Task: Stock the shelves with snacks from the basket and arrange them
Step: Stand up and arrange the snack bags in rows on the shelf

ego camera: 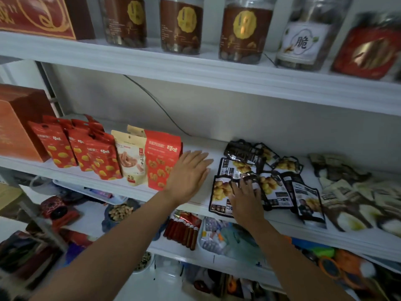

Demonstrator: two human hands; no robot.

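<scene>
Left hand (188, 174): raised over the middle shelf (97, 181), palm down. The fingers are straight, close together and relaxed, and they hold nothing.
Left arm: bare forearm, reaching up from the bottom left with the wrist level with the shelf's front lip.
Left hand, neighbours: just beside the right edge of the red nut pouch (163, 159). I cannot tell whether it touches the pouch.
Right hand (245, 199): laid on the black packets (273, 187) at the shelf front, back of the hand up.
Right fingers (249, 185): spread, with the tips bent onto the nearest packet. Blurred, so I cannot tell whether they pinch it or only press on it.
Right arm: forearm reaching up from the bottom right, crossing the shelf lip.
Black packets: a loose pile lying flat and overlapping, right of centre on the middle shelf.
Standing row: red pouches (86, 151), then a cream pouch (132, 158), then the red nut pouch, all upright at the left of the same shelf.
Far left: orange box (15, 131), beside the red pouches.
Far right: beige packets (347, 196) lying flat and blurred.
Top shelf (195, 68): a row of jars (245, 31).
</scene>
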